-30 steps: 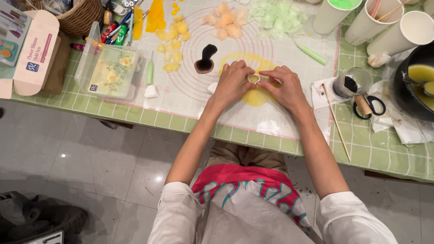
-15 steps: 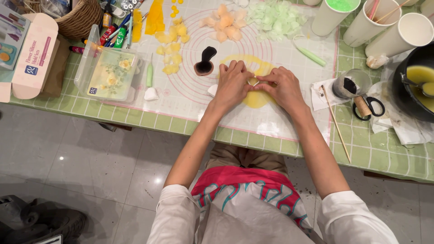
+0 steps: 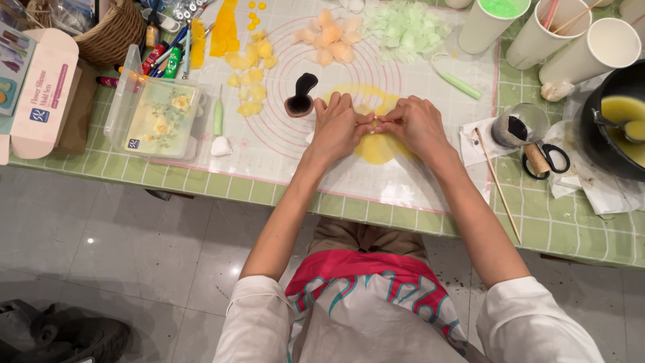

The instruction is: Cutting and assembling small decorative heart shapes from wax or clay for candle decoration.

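Currently: left hand [image 3: 338, 129] and right hand [image 3: 415, 125], fingertips pinched together on a small yellow piece [image 3: 373, 128] over the yellow sheet [image 3: 376, 146] on the mat [image 3: 282, 141]. Finished yellow petals [image 3: 250, 74], peach petals [image 3: 329, 37], green petals [image 3: 403, 27] lie beyond; shaping seems midway.

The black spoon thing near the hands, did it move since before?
No. The black spoon-shaped tool lies at the same spot on the ringed mat, just beside the left hand, as it did earlier.
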